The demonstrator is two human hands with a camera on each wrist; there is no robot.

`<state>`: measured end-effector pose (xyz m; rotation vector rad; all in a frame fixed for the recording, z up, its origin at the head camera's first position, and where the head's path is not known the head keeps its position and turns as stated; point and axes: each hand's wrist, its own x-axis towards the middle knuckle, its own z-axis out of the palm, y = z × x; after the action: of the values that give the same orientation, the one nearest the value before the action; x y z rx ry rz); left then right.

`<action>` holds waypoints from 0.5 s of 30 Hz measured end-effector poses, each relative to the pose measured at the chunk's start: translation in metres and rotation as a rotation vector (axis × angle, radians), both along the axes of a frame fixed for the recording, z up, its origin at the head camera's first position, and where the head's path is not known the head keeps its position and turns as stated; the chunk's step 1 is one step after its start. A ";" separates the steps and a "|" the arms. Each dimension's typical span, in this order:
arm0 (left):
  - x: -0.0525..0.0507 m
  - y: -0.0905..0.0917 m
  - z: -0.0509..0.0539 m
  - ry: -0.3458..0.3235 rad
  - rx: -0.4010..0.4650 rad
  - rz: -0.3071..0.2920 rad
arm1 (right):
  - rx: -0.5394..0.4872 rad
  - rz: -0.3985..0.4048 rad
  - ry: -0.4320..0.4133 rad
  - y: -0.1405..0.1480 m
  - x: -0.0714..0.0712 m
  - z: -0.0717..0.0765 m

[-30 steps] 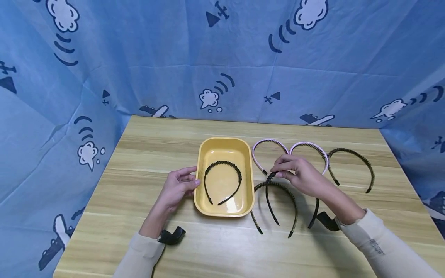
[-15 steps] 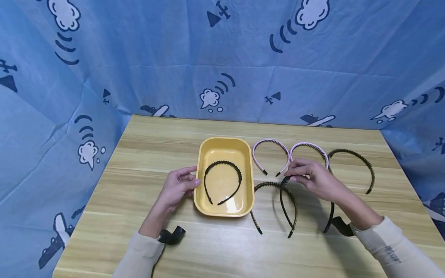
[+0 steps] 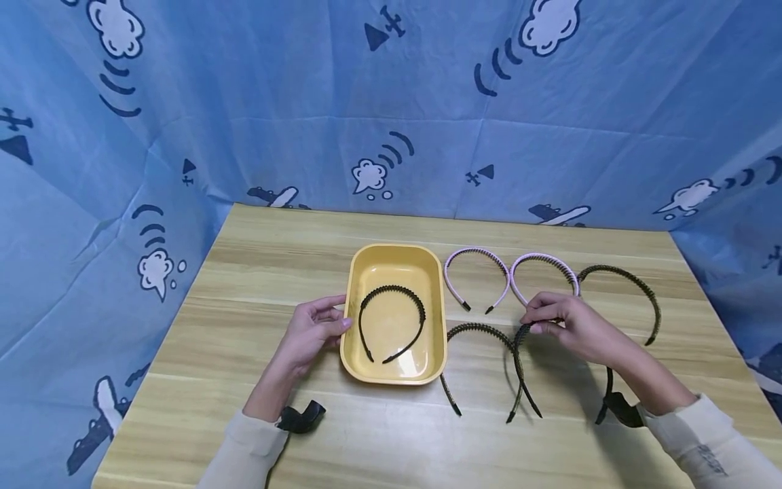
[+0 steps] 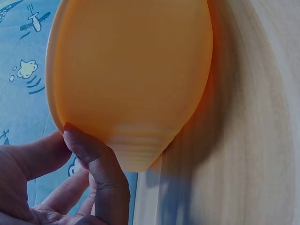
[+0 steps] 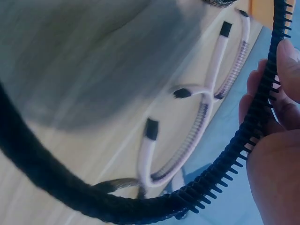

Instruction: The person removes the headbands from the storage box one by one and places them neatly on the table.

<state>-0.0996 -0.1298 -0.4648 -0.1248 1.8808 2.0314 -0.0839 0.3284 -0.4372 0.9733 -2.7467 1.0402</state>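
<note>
My left hand (image 3: 314, 333) pinches the left rim of a yellow plastic tray (image 3: 397, 263); in the left wrist view the thumb and a finger meet on its edge. Inside the tray lies a black headband (image 3: 394, 287). My right hand (image 3: 568, 327) pinches another black headband (image 3: 519, 353) near the top of its arc, above the table. One leg of it crosses in front of a dark headband (image 3: 479, 327) with a golden tint, beside the tray. The right wrist view shows the held band's comb teeth (image 5: 225, 171) close up.
Two pink headbands (image 3: 473, 250) lie behind, right of the tray, their arcs nearly touching. A dark golden headband (image 3: 655, 309) lies at the far right. The wooden table (image 3: 256, 265) ends at a blue printed curtain (image 3: 275, 136).
My right hand has carried the black headband to the right and slightly toward me, uncovering the left pink headband's legs. My left hand and the tray have stayed put.
</note>
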 end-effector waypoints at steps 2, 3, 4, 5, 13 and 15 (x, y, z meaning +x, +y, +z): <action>0.000 0.000 0.000 0.004 0.001 -0.004 | 0.004 -0.006 -0.007 0.006 0.002 -0.004; 0.000 0.000 0.000 0.005 0.001 -0.005 | 0.007 -0.008 -0.011 0.008 0.003 -0.005; 0.001 0.001 0.000 0.006 0.002 -0.006 | 0.007 -0.012 -0.019 0.011 0.003 -0.007; 0.001 0.001 0.000 0.005 0.004 -0.006 | 0.005 -0.016 -0.029 0.013 0.004 -0.009; 0.001 0.001 0.001 -0.002 -0.004 0.000 | -0.010 -0.013 -0.053 0.025 0.003 -0.021; 0.001 0.001 0.002 -0.002 -0.006 0.001 | -0.019 -0.010 -0.054 0.027 0.002 -0.023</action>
<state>-0.0990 -0.1286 -0.4633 -0.1299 1.8864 2.0256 -0.0822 0.3550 -0.4607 0.9419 -2.7760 1.1043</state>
